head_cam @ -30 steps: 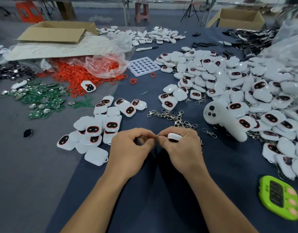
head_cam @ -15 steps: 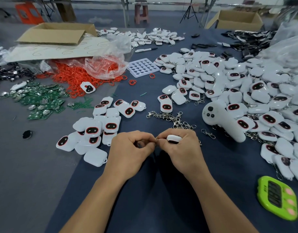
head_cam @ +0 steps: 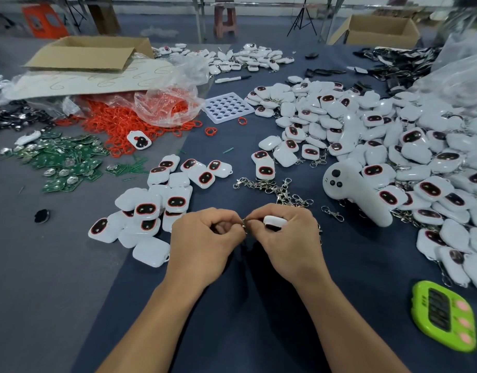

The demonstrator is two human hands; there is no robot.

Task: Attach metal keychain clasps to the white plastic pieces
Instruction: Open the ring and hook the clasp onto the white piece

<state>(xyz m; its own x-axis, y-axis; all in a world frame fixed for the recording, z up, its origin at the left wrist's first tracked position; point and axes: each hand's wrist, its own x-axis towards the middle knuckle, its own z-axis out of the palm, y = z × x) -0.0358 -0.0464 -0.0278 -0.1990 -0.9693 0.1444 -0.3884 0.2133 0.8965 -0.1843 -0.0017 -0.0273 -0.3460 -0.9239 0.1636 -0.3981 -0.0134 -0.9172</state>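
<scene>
My right hand (head_cam: 288, 243) grips a white plastic piece (head_cam: 273, 220) near the middle of the table, its fingers curled round it. My left hand (head_cam: 205, 238) is right beside it, and its thumb and finger pinch a small metal clasp ring (head_cam: 244, 224) at the piece's left edge. Just beyond my hands lies a loose heap of metal keychain clasps (head_cam: 275, 188). To the left sits a small pile of white pieces (head_cam: 156, 208) without clasps. A big heap of white pieces (head_cam: 393, 146) with clasps fills the right side.
A white handheld controller (head_cam: 350, 192) lies right of the clasps. A green timer (head_cam: 444, 319) sits at the near right. Red rings (head_cam: 124, 125), green circuit boards (head_cam: 59, 162), a white perforated tray (head_cam: 226, 107), a marker (head_cam: 232, 78) and cardboard boxes (head_cam: 89, 52) lie farther back.
My hands have stayed together at the same spot. The fingers have shifted slightly and the small metal ring now shows between them.
</scene>
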